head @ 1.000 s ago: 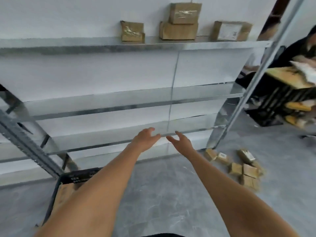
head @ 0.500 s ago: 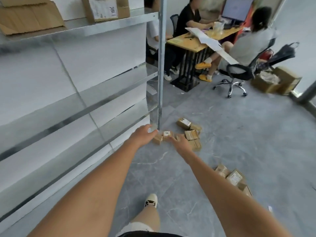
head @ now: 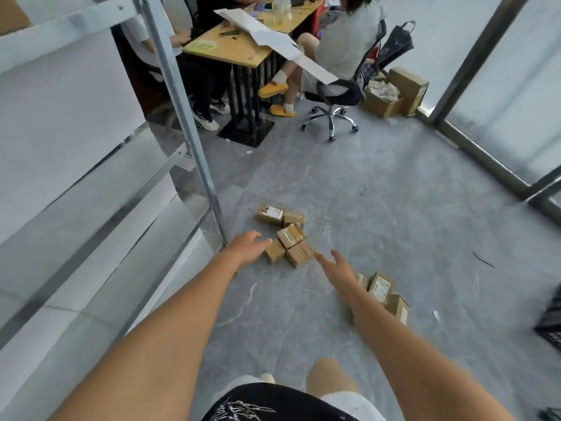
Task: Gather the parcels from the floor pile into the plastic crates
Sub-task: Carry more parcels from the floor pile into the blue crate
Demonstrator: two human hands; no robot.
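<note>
1. We are extending both arms forward and down over the grey floor toward the parcels
2. We are holding the left hand released, its fingers relaxed and grasping nothing; in the head view its fingertips are lying just beside the nearest box of the far parcel cluster, and we cannot tell whether they are touching it
3. We are holding the right hand released as well, fingers spread and straight, grasping nothing; it is appearing between the two clusters, just short of the far one
4. The far parcel cluster is lying on the floor near the foot of the metal shelf post; a labelled box is sitting at its far end, with several small brown boxes packed close against one another nearer to us
5. The near parcel cluster is lying on the floor to the right of our right forearm, which is partly covering it; two of its boxes are showing white labels
6. A black plastic crate is showing only its corner at the right edge, well apart from both clusters
7. The metal shelving is running along our left
8. People are sitting at a wooden bench in the background, one of them on a wheeled office chair; open cardboard cartons are standing beside that chair
</note>
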